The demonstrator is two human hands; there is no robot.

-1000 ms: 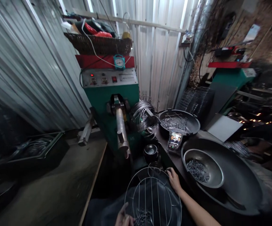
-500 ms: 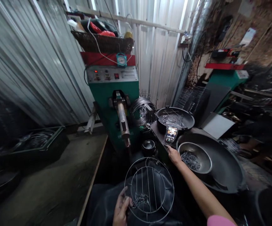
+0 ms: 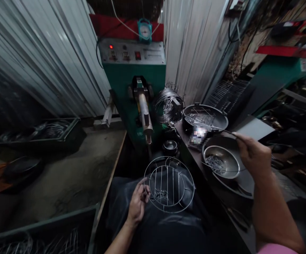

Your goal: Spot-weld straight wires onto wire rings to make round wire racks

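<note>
My left hand (image 3: pixel 137 203) is closed on the left rim of a round wire rack (image 3: pixel 168 176), which lies over the dark cloth on my lap. Small bent wire pieces (image 3: pixel 160 195) show through the rack's bars beside my fingers. My right hand (image 3: pixel 253 153) is raised at the right, above the wide dark pan, with its fingers pinched on a thin curved wire (image 3: pixel 223 129). Below and left of that hand, a metal bowl (image 3: pixel 232 162) holds more small wire pieces (image 3: pixel 215 164).
A green machine (image 3: pixel 115 76) with a protruding metal arm (image 3: pixel 145 113) stands ahead. To its right are a wire coil (image 3: pixel 167 106) and a black pan (image 3: pixel 220 120) of wire parts. A pixelated item (image 3: pixel 198 135) lies near that pan. Green bins (image 3: pixel 63 141) stand at the left.
My right hand has moved right and up from beside the pixelated item, now with the curved wire. My left hand still grips the rack. The camera view has tilted down.
</note>
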